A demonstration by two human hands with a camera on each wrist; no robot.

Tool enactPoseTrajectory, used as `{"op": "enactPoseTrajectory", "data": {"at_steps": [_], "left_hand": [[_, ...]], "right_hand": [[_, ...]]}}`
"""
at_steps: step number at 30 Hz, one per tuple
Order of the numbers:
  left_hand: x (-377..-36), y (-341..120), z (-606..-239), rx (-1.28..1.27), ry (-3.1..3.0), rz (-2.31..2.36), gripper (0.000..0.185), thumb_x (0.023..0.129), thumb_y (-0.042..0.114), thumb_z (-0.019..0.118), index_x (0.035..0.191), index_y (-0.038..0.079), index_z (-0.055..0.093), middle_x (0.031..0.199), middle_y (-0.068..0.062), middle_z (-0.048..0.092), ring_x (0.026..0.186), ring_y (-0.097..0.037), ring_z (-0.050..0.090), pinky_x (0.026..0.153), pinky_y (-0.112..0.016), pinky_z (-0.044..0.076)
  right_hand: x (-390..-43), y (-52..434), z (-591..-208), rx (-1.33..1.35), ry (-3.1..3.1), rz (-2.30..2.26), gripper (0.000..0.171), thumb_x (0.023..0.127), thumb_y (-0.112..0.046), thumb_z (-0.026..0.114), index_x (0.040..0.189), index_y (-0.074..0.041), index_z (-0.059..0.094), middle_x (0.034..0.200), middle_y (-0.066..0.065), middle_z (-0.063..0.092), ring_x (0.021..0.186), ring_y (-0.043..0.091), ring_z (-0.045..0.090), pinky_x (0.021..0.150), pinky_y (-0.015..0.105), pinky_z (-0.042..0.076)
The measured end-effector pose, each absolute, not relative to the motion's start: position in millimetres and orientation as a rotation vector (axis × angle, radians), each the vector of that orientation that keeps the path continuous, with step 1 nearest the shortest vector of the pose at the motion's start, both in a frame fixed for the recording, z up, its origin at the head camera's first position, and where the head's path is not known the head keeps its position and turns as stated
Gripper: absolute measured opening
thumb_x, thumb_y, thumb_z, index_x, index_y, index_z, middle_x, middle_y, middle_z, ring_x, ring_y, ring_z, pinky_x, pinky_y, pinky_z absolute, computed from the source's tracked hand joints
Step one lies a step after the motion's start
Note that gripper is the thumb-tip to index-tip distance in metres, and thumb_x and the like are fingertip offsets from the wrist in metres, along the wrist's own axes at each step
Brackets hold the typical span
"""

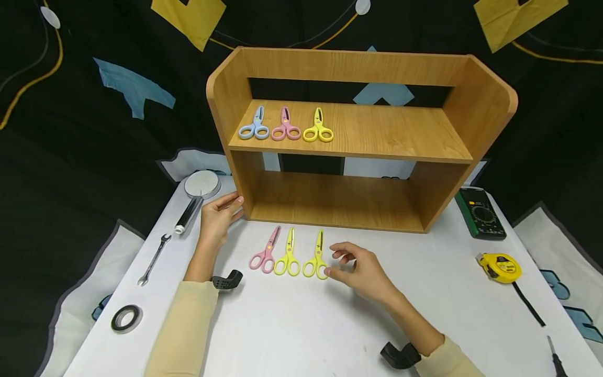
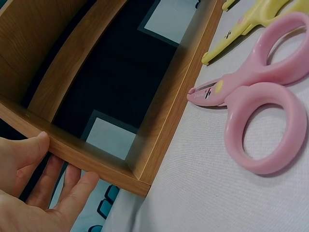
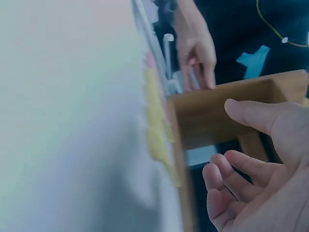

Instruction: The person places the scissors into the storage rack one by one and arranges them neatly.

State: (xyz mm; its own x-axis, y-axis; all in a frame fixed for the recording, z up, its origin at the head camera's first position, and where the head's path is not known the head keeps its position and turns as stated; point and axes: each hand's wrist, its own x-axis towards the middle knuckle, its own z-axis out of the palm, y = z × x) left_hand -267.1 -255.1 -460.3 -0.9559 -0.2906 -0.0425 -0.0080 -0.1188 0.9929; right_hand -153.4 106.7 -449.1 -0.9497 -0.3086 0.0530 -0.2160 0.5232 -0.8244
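A wooden two-level shelf (image 1: 377,133) stands on the white table (image 1: 301,324). Blue scissors (image 1: 254,125), pink scissors (image 1: 285,126) and yellow scissors (image 1: 318,128) lie in a row on its upper board. In front of it lie pink scissors (image 1: 265,253) and two yellow scissors (image 1: 287,256) (image 1: 316,257). My left hand (image 1: 219,214) rests with straight fingers against the shelf's lower left corner (image 2: 96,154), beside the pink scissors (image 2: 260,96). My right hand (image 1: 360,269) hovers by the right yellow scissors' handle, fingers relaxed (image 3: 241,179) and holding nothing.
Left of the shelf lie a round silver-headed black tool (image 1: 198,193), a wrench (image 1: 153,259) and a tape roll (image 1: 126,318). On the right are a green multimeter (image 1: 479,212), a yellow tape measure (image 1: 500,267) and a screwdriver (image 1: 556,361). Dark cloth hangs behind.
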Motion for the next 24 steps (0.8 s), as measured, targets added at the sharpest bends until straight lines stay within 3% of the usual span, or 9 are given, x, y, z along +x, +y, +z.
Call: {"op": "enactPoseTrajectory", "data": {"at_steps": [8,12,17,24], "left_hand": [[-265.9,-253.2,-459.4,0.343,-1.949,-2.181,0.044,0.096,0.012,0.075,0.134,-0.006,0.064,0.109,0.003,0.071,0.102,-0.008,0.07,0.101,-0.044,0.059],[-264.5,-253.2,-459.4,0.362,-1.952,-2.174,0.044,0.096,0.012,0.075,0.135,-0.005,0.064,0.112,0.001,0.07,0.103,-0.008,0.069,0.102,-0.045,0.058],[-264.2,-253.6,-460.1,0.367,-1.954,-2.161,0.043,0.096,0.012,0.074,0.134,-0.005,0.065,0.11,0.003,0.07,0.102,-0.007,0.069,0.099,-0.042,0.06],[-265.8,-252.3,-460.8,0.37,-1.946,-2.161,0.044,0.096,0.012,0.075,0.135,-0.006,0.064,0.107,0.004,0.07,0.1,-0.006,0.07,0.096,-0.039,0.061]], "right_hand": [[-154.5,97.0,-482.1,-0.378,2.64,-1.416,0.055,0.08,-0.025,0.091,0.128,-0.008,0.069,0.11,0.003,0.071,0.094,0.017,0.06,0.081,0.027,0.051],[-158.4,90.9,-491.3,-0.359,2.667,-1.371,0.053,0.077,-0.026,0.093,0.122,-0.007,0.071,0.102,0.001,0.066,0.09,0.016,0.053,0.076,0.025,0.047],[-160.2,82.8,-493.2,-0.355,2.733,-1.267,0.055,0.074,-0.029,0.095,0.12,-0.006,0.073,0.093,0.001,0.059,0.085,0.017,0.048,0.072,0.026,0.041],[-159.2,76.6,-490.1,-0.326,2.811,-1.186,0.046,0.073,-0.022,0.095,0.112,-0.005,0.075,0.09,0.001,0.059,0.083,0.017,0.049,0.072,0.028,0.042]]}}
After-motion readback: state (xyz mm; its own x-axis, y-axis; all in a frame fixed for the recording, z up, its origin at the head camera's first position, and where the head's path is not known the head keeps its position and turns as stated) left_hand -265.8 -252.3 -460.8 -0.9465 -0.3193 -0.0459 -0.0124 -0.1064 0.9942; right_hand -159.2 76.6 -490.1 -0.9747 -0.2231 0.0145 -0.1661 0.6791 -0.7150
